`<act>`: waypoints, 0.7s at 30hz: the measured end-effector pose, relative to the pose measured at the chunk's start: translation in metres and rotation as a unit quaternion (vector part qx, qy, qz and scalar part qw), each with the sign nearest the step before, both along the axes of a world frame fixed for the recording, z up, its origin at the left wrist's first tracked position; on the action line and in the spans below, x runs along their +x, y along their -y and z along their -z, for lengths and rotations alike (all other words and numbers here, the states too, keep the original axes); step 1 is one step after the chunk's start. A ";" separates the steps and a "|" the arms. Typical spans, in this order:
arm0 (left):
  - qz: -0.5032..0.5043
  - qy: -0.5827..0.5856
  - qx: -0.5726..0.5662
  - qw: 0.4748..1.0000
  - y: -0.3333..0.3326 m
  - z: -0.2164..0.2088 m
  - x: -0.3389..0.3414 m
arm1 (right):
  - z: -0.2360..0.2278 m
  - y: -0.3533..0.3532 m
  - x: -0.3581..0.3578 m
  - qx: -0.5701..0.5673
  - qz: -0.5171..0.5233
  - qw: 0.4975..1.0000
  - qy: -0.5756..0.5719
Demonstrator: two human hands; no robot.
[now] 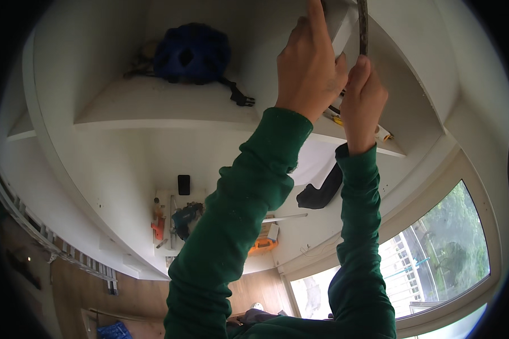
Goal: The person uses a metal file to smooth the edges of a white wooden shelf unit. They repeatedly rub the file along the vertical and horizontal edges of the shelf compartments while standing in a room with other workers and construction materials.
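Observation:
Both my arms, in green sleeves, reach up into a white shelf unit. My left hand [310, 70] is against an upright white panel [345, 29], its index finger stretched up toward the top of the view. Its other fingers are bent and partly hidden. Close beside it, my right hand [365, 101] is closed round the lower end of a dark, worn bar [363, 28], with the thumb lying along it. The bar's upper end lies outside the picture. Behind my right hand, a yellow-tipped item [386, 134] rests on the shelf edge.
A blue helmet [192, 53] with a dangling strap sits on the upper left shelf. Below are a phone [184, 185], a teal power tool [185, 219], an orange tool [263, 244] and a black curved object [320, 192]. A ladder [76, 257] lies left; a window [435, 254] is right.

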State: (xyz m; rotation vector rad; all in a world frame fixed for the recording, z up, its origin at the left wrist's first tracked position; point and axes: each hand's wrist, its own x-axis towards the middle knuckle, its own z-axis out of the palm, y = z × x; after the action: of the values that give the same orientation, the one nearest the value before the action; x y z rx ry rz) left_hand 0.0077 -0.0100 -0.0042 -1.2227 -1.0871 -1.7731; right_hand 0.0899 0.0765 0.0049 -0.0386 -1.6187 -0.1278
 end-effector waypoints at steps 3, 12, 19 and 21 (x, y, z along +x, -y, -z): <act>0.006 -0.010 0.010 1.000 -0.001 -0.001 -0.002 | 0.000 0.002 0.002 -0.018 0.015 1.000 0.013; -0.017 -0.039 0.039 0.998 -0.006 -0.001 -0.008 | 0.005 -0.003 0.001 -0.001 -0.009 1.000 0.010; 0.005 -0.024 0.021 0.999 -0.005 -0.001 -0.003 | 0.012 0.000 -0.001 -0.045 -0.023 0.999 0.013; 0.000 -0.024 0.023 0.999 -0.005 -0.002 -0.003 | 0.010 0.002 -0.001 -0.052 -0.025 0.998 0.017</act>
State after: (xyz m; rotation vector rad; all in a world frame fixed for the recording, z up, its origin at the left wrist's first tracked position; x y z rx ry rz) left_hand 0.0045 -0.0050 -0.0022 -1.2308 -1.0135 -1.7512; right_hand 0.0886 0.0743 -0.0053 -0.0752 -1.6584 -0.0052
